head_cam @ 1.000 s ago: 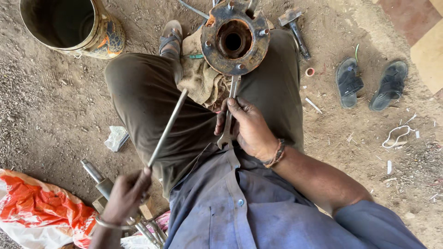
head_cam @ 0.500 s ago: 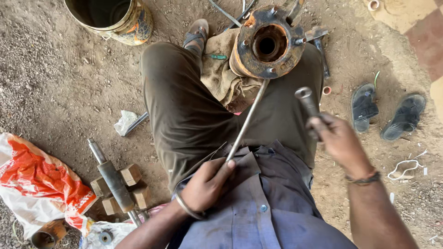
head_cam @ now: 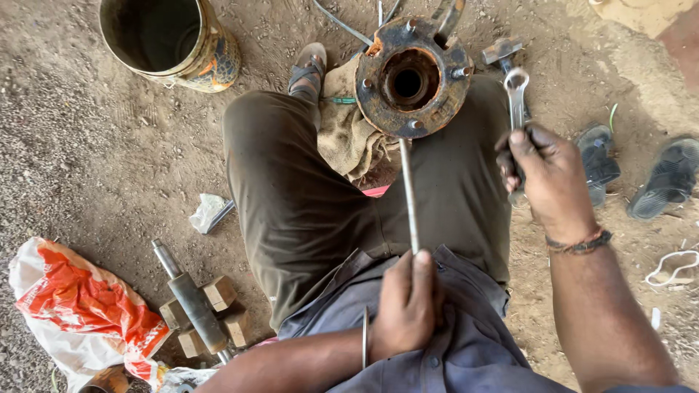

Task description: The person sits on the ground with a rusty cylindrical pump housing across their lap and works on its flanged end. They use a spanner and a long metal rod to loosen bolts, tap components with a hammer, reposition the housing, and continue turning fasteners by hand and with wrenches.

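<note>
I sit on the dirt ground (head_cam: pixel 87 167) with the big rusty wheel hub (head_cam: pixel 412 77) propped between my legs, far out ahead of both my hands. It rests partly on a dirty rag (head_cam: pixel 348 135). It looks heavy. I think it could tip or roll off my legs if I push it hard from one side, because nothing clamps it down.

My left hand (head_cam: pixel 408 309) is closed tight around the near end of a long thin metal rod (head_cam: pixel 408 191). The rod runs straight away from that hand, and its far tip touches the bottom edge of the hub. If the tip slides on the rust, I think the rod could skid off and poke my leg.

My right hand (head_cam: pixel 547 173) is gripping a shiny ring spanner (head_cam: pixel 516 98). The ring end sticks up past my fingers, just to the right of the hub and not touching it. If I swing it and miss, it could hit my other hand or my knee. A hammer (head_cam: pixel 502 51) lies just beyond the spanner.

Far to the left of my left hand stands a round bucket (head_cam: pixel 218 62). I can see down inside it, and it looks dark and empty. Down low, to the left of my left hand, lies an orange and white plastic bag (head_cam: pixel 80 309). It is crumpled and I cannot tell what is in it.
</note>
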